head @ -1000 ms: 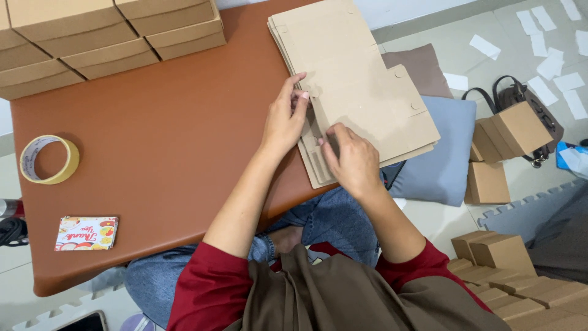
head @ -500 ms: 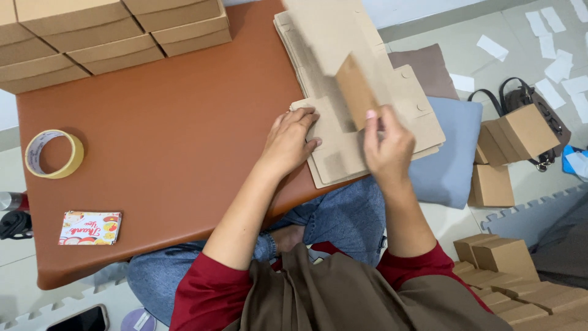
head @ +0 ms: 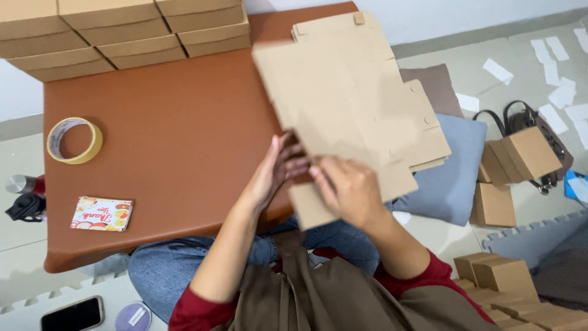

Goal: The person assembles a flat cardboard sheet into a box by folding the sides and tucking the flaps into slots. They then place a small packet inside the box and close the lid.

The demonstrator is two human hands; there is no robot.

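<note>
**Flat cardboard box blank held in both hands above the table edge**

Far left, on the floor: a dark smartphone (head: 72,314) and a round lilac lid (head: 135,317). On the brown table (head: 177,147), left part: a roll of yellowish tape (head: 74,140), lying flat, and nearer the front edge a small colourful printed card (head: 102,213). Rear left of the table: stacked folded cardboard boxes (head: 122,30) in rows.

Centre: the left hand (head: 277,171) grips the lower left edge of an unfolded cardboard box blank (head: 343,98), fingers curled on it. Just beside it, the right hand (head: 348,191) is closed on the blank's lower flap. The blank is raised and tilted, above a pile of further blanks (head: 422,153) at the table's right edge.

Right, on the floor: a grey-blue cushion (head: 453,178), assembled small boxes (head: 520,159) near a black bag (head: 520,119), and white paper strips (head: 560,67).
</note>
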